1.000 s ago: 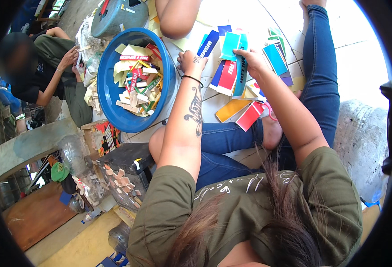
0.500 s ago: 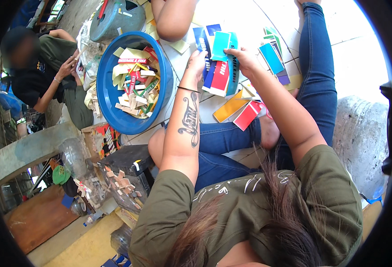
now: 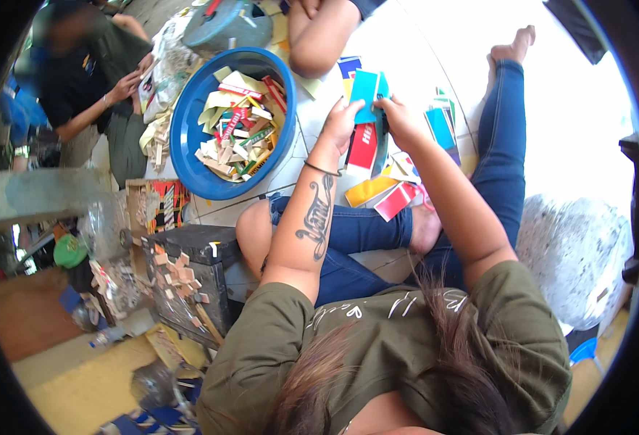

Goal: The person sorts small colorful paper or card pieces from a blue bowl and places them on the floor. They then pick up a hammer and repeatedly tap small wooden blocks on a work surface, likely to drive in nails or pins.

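Big blue tub [image 3: 188, 119] on the tiles [image 3: 214, 210], off to the left, and it's well filled: a jumble of wooden pieces [image 3: 227, 154] and coloured offcuts [image 3: 234, 125], so a good share looks gathered. Plenty left out here, though! Loose coloured strips [image 3: 363, 151] spread under and below the hands, a second stack [image 3: 440, 129] lies to their right, and the light-blue strip [image 3: 365, 85] is up between both hands, seemingly mid-handling.

Now the pose: both forearms [image 3: 318, 210] reach forward and converge. The left hand [image 3: 340, 125] pinches the strip's lower left, thumb on top; the right hand [image 3: 401, 119] grips near its lower right, fingers drawn narrow. Does that right grip also take the darker teal strip [image 3: 382, 145] behind? Can't tell.
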### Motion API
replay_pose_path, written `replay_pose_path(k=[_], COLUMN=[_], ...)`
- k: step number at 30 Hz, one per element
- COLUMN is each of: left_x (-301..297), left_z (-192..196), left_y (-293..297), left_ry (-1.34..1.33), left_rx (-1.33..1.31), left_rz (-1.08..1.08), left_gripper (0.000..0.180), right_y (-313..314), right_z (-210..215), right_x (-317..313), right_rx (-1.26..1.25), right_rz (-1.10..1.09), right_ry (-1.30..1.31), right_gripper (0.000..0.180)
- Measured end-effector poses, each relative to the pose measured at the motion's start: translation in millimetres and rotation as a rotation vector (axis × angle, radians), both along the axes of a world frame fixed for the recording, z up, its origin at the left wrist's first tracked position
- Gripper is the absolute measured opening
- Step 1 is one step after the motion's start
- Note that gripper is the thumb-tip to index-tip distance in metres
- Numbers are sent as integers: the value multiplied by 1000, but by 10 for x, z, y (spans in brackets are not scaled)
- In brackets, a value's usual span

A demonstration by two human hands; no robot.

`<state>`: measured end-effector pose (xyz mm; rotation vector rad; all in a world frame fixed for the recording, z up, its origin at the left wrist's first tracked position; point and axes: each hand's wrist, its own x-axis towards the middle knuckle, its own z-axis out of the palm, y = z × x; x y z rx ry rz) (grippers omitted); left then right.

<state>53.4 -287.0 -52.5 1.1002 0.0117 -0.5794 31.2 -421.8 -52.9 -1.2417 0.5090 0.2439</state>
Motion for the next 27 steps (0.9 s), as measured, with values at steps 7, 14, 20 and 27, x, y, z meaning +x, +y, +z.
replay_pose_path(k=[7, 14, 20, 27], left_x=[-254, -553, -484, -190], left_z=[393, 626, 785, 818], left_y=[309, 532, 808, 1200], left_ry=[-46, -25, -50, -83], left_rx=[-78, -74, 231, 34], left_rz=[14, 216, 298, 327], left_gripper=[31, 36, 34, 29], right_y=[143, 385, 736, 1131], right_z=[666, 822, 850, 893], right_x=[-221, -338, -239, 258], right_rx=[-135, -139, -17, 68], right_rz=[245, 352, 343, 393], right_ry=[-100, -81, -173, -195], right_gripper=[37, 35, 29, 26])
